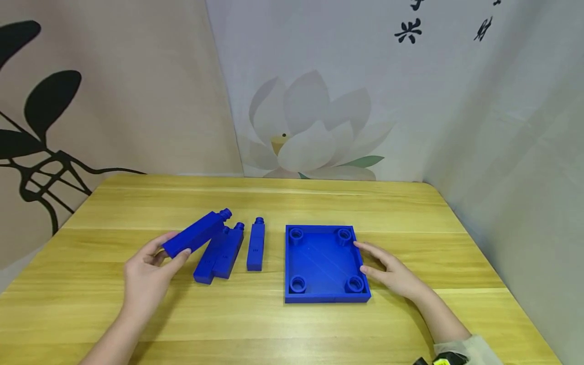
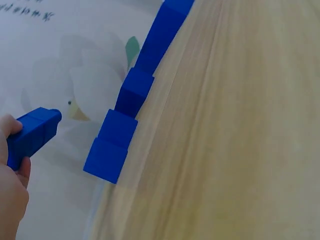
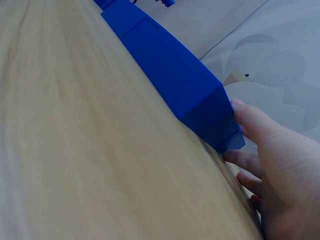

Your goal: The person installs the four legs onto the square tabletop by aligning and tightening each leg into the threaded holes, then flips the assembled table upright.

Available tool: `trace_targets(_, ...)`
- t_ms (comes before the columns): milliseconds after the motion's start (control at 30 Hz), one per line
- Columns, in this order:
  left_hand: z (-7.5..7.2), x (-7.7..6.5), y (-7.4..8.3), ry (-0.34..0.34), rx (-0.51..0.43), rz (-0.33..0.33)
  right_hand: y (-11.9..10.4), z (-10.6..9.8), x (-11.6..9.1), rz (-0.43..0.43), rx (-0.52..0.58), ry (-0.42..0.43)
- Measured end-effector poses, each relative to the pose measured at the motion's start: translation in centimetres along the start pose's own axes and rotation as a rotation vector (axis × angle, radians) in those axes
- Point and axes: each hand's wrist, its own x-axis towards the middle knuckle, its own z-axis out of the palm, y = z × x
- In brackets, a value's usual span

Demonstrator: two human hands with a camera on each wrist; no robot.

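The clearest writing is on the backdrop (image 1: 488,96): the dark brush-style character 兴 (image 1: 408,31). Another character above it is cut off by the upper edge of the head view; to the right, a slanted one (image 1: 482,29) is too skewed to read for certain, with a fragment above it. In the left wrist view the lettering is blurred.

The left hand (image 1: 148,274) grips a blue bar (image 1: 193,235) between thumb and fingers, near its plain end, raised above the bench (image 1: 319,334) and tilted, its narrow neck pointing up and to the right. Below it, two more bars (image 1: 229,255) lie side by side, touching, and a single bar (image 1: 256,247) lies just to their right. These three carry small dark marks on their upper faces, too small to make out.

The blue tray (image 1: 324,299) sits flat to the right of the bars, with a round socket in each corner. The right hand (image 1: 392,274) has its fingers spread and relaxed, thumb and forefinger touching the tray's right side. A black-and-yellow device (image 1: 449,359) shows by the pale right sleeve (image 1: 474,350).
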Motion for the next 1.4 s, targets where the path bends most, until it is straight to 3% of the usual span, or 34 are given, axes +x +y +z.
trace_targets(367, 1.1, 0.0, 2.6, -0.145, -0.039, 0.151, -0.3, 0.0, 0.0, 0.000, -0.016, -0.002)
trace_targets(900, 3.9, 1.7, 7.3, -0.245, -0.053, 0.208, -0.2, 0.0, 0.0, -0.006, -0.012, 0.000)
trace_targets(1167, 6.1, 2.6, 8.4, -0.322, -0.091, 0.248, -0.2, 0.0, -0.1, 0.006, 0.006, 0.005)
trace_targets(1400, 7.8, 3.4, 9.4, -0.374, -0.066, 0.272, -0.1, 0.0, -0.1, 0.008, 0.004, 0.004)
